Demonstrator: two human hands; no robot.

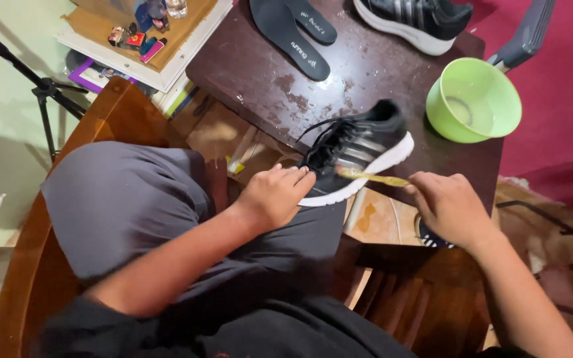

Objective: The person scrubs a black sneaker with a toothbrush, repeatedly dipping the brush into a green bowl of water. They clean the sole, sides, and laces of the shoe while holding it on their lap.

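Glossy, stained wooden table [392, 66] — mesh-cloth shoe [356, 149], smooth plastic bowl [492, 86].

Setting: a room in a home, lived-in, not a workshop. Evidence: worn dark wooden table [392, 79] just beyond the fingers, surface stained and scuffed; wooden chair [94, 122] to the left of the fingers; red carpet [558, 79] far right of them. Cluttered shelf [167, 59] with lighters, books, small items up left. Camera tripod [41, 86] against pale green wall [1, 152].

second shoe [414, 20]: cut off by top edge
brush [373, 177]: bristle end blurred
shoe [356, 149]: toe hidden under left hand [274, 195]
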